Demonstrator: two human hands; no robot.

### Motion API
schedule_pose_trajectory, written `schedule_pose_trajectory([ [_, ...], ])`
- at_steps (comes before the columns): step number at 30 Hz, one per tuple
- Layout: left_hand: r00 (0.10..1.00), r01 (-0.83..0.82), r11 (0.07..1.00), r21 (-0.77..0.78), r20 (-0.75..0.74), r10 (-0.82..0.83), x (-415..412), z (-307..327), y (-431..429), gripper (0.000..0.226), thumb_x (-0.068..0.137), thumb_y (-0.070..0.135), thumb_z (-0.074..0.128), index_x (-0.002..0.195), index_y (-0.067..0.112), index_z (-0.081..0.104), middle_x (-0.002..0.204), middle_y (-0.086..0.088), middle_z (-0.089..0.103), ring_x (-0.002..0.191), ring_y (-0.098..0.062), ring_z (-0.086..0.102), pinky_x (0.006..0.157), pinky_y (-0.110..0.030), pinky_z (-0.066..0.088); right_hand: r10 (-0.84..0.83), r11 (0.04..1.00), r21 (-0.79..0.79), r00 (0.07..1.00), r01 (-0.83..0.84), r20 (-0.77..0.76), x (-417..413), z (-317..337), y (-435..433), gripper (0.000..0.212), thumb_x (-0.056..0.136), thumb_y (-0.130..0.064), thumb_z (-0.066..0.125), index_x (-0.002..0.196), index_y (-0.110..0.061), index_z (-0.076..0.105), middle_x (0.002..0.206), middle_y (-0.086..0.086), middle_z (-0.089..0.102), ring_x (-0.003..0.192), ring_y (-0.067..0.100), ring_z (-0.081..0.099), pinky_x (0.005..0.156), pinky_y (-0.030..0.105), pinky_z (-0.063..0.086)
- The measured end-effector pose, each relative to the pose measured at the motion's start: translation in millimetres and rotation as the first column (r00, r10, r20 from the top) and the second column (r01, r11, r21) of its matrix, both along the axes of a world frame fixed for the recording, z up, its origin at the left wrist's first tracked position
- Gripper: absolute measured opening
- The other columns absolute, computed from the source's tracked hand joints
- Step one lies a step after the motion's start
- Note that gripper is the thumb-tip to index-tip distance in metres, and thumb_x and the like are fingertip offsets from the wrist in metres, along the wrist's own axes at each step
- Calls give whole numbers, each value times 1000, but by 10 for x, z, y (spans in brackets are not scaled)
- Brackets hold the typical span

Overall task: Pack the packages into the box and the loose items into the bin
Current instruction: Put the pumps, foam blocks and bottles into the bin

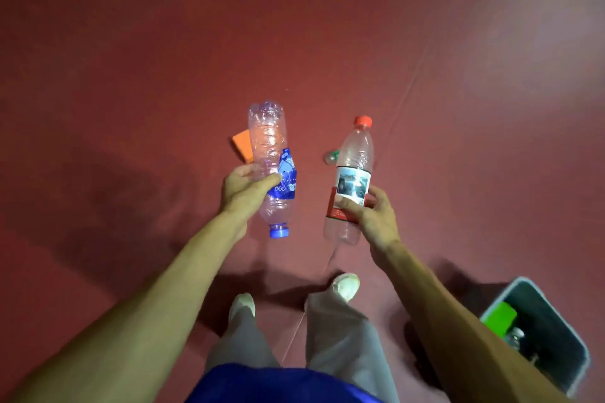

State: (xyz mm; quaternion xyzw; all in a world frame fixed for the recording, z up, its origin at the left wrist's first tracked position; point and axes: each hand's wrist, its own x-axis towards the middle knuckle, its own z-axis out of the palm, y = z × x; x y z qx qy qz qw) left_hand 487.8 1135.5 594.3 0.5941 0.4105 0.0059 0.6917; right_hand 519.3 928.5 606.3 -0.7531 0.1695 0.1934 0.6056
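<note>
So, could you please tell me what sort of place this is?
Probably an indoor hall, perhaps a sports room: a wide dark-red floor with a long seam, a grey bin standing on it, and an orange block lying loose.

Both arms are reaching forward, left hand [245, 190] gripping a blue-capped bottle [268, 134], right hand [373, 216] gripping a red-capped bottle [355, 154].

We see dark red floor [131, 75]. On it: orange block [240, 141], small green-capped item [332, 155] near block, grey bin [550, 327] well apart.
</note>
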Motion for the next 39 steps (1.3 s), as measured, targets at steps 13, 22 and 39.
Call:
schedule_pose_trajectory([
  [13, 852, 497, 845, 198, 77, -518, -250, 842, -3233, 41, 68, 18, 80, 102, 20, 58, 85, 5, 63, 76, -15, 60, 71, -27, 48, -414, 909, 85, 906, 408, 83, -1365, 337, -3086, 47, 62, -29, 84, 104, -15, 69, 96, 6, 75, 91, 24, 72, 88, 47, 56],
  [22, 632, 758, 601, 254, -54, -773, -679, 851, -6441, 52, 67, 31, 78, 113, 21, 58, 105, 3, 61, 92, -16, 59, 77, -23, 43, -686, 727, 60, 728, 685, 2, -2215, 256, -5754, 45, 56, -32, 82, 95, -13, 69, 89, 10, 75, 84, 30, 72, 81, 54, 57],
  [39, 266, 960, 280, 17, -372, -889, 486, -775, -8138, 45, 44, 39, 73, 84, 30, 52, 89, 4, 68, 78, -20, 68, 80, -42, 58, -815, 575, -180, 541, 798, -208, -1325, -646, -7507, 29, 70, 7, 71, 97, 0, 66, 78, 5, 67, 57, 9, 62, 46, 14, 48],
])
